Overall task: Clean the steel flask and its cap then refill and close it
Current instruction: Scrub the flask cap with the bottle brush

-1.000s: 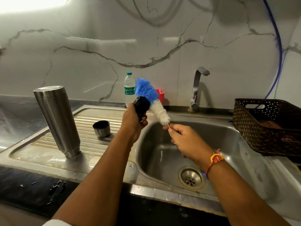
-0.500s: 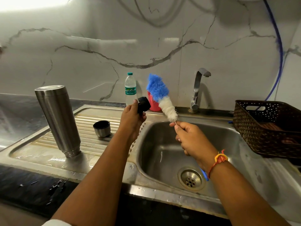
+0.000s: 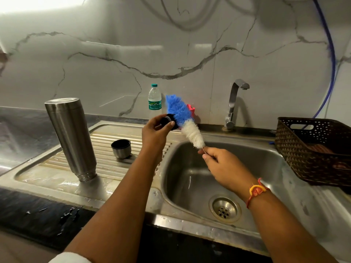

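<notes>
Wall: we face a smooth, shiny stone wall [image 3: 114, 63], grey-white with dark wiggly lines.
Board: the steel board [image 3: 53, 168] left of the sink is wet and has ridges. We think the ridges let water run off.
Flask: the flask [image 3: 71, 137] stands mouth down on the board, well apart from our hands, likely so it can drip dry. It is tall, round, smooth steel.
Cup: a small round steel cup [image 3: 121, 148] sits mouth up on the ridges near the flask. It is dark inside.
Left hand: our left hand [image 3: 154, 132] curls its fingers and thumb round the cap, up by the sink's edge.
Cap: the cap [image 3: 169, 120] is small, black and round.
Brush: the brush [image 3: 182, 118] is long and fluffy, blue at the tip and white lower down. The blue part touches the cap, so we think we are scrubbing it.
Right hand: our right hand [image 3: 222, 166] pinches the thin wire just under the white fluff, to steer the brush.
Sink: the sink [image 3: 190, 186] is a deep, smooth steel bowl under our hands, so drips should fall in.
Tap: the bent steel tap [image 3: 234, 103] shows no water.
Basket: a dark basket [image 3: 313, 149] full of little holes sits at the right.
</notes>
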`<state>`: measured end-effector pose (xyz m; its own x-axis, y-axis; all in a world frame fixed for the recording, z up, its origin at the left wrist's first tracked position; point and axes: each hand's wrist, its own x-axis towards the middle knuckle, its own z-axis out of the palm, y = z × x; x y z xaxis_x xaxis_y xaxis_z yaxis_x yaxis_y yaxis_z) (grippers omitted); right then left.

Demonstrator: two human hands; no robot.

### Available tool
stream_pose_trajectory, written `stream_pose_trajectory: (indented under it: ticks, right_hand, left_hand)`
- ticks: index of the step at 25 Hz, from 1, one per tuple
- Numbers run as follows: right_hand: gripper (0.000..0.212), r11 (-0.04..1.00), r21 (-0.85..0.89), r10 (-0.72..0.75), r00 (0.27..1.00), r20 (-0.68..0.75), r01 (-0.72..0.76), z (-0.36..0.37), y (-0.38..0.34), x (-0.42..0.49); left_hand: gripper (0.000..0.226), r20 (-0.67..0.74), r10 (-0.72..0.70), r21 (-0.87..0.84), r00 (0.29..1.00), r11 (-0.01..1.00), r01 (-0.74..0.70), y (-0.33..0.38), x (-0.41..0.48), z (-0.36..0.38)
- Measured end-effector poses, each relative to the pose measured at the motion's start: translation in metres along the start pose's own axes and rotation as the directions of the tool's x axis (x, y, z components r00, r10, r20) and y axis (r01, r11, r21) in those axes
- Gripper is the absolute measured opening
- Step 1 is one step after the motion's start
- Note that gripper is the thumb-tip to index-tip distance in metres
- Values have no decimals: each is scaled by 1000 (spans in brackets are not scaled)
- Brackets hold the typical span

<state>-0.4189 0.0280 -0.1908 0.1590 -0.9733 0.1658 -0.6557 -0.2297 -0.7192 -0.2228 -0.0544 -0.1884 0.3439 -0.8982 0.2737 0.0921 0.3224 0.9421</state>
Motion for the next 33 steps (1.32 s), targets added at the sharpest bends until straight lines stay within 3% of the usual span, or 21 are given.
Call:
stream_pose_trajectory:
  ticks: [3,6,13,18,20,23,26,30,33]
  right_hand:
    - [29,1000,-15,-6,1000,22,6,0,-1,-3]
    - [29,1000,-13,20,999,-46,-21,-1,0,0]
    - [22,976,211,62,997,-43,-52,3,-2,1]
    - [24,960,270,85,996,-18,-77,3,-1,0]
    - [24,936,334,105,994,30,-109,3,-2,0]
    - [24,907,395,103,987,126,-145,2,-6,-2]
    - [24,899,416,98,988,118,-139,1,-8,-3]
    - [30,912,405,61,997,36,-71,2,-9,0]
    - [34,967,253,-30,999,32,21,6,-6,-1]
  left_hand:
    - [38,4,40,66,999,997,-40,0,0,-2]
    - [44,62,94,166,994,981,-103,-1,-5,5]
    - [48,29,88,216,996,972,-93,0,-1,0]
    - [42,16,217,342,976,916,-209,0,0,1]
    - [36,17,154,249,988,956,-153,0,0,1]
    - [33,96,21,-82,995,997,-14,2,-2,1]
    - [40,92,-10,-324,996,945,39,4,-2,0]
    - [59,30,-180,-469,983,866,173,11,-1,-4]
    - [60,48,-233,-595,971,775,216,13,3,-7]
